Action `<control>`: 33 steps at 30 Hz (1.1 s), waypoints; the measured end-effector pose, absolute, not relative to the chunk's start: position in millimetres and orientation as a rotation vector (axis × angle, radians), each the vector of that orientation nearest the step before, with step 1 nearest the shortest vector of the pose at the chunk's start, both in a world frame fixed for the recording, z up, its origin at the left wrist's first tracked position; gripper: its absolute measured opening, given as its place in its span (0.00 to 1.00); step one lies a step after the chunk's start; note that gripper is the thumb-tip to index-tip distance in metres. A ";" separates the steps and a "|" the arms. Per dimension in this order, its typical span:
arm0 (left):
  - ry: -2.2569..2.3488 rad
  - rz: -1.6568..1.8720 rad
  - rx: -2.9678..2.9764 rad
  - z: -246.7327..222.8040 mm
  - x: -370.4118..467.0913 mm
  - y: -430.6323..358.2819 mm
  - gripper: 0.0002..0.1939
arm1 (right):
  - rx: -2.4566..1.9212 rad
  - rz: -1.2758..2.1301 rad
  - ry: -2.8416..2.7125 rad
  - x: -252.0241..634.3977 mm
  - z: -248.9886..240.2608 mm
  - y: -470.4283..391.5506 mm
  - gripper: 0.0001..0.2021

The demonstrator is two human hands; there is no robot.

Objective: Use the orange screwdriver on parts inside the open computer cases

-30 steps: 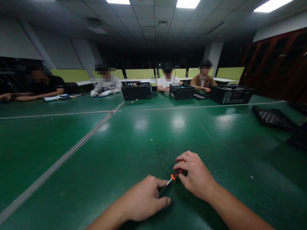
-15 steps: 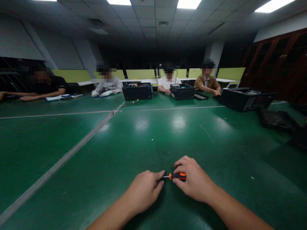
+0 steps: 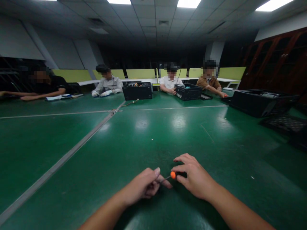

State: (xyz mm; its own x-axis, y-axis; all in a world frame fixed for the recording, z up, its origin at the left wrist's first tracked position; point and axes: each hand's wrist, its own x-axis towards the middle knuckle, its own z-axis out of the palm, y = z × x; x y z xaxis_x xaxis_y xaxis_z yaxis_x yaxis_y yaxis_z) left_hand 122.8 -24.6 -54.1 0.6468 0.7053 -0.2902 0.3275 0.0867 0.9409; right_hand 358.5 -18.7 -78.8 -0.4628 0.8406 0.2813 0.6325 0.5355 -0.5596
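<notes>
Head view: both bare hands are working close together at the near middle of the green table point(image 3: 72, 137). The right hand point(image 3: 195, 179) is pinching the orange-and-black handle of a small screwdriver point(image 3: 173, 175), fingers closed round it from above and thumb underneath, the tool lying low and roughly level just over the table top. The left hand point(image 3: 144, 187) is curling its fingertips onto the thin metal shaft at the tip end, thumb and forefinger closing on it; whether something tiny is sitting at the tip cannot be told, as the fingers are hiding it. Judging from this, steadying the shaft close to the tip while turning only from the handle would be keeping the blade from wandering, and resting both wrists on the table would be helping. Far across the table several people are sitting behind black open cases point(image 3: 137, 91); another black case point(image 3: 261, 103) is standing at the far right, well apart from the hands.
</notes>
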 end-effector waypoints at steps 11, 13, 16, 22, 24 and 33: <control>1.287 0.384 2.051 -58.8 132.4 -24.3 0.19 | -1.241 0.617 -2.203 350.1 -78.6 -23.2 0.04; 1.250 0.274 2.190 -56.2 135.3 -27.0 0.18 | -1.242 0.554 -2.211 351.6 -79.5 -21.8 0.06; 1.175 0.205 2.347 -51.0 139.6 -31.7 0.18 | -1.221 0.460 -2.218 355.2 -81.3 -19.2 0.11; 0.820 0.343 2.199 -42.7 141.2 -37.9 0.27 | -1.179 0.476 -2.199 355.7 -84.9 -17.2 0.16; 0.791 0.439 2.146 -44.4 138.3 -37.6 0.29 | -1.160 0.561 -2.187 354.8 -82.7 -17.5 0.15; 1.264 0.327 2.303 -59.5 135.8 -30.1 0.19 | -1.220 0.655 -2.187 349.3 -80.6 -26.5 0.02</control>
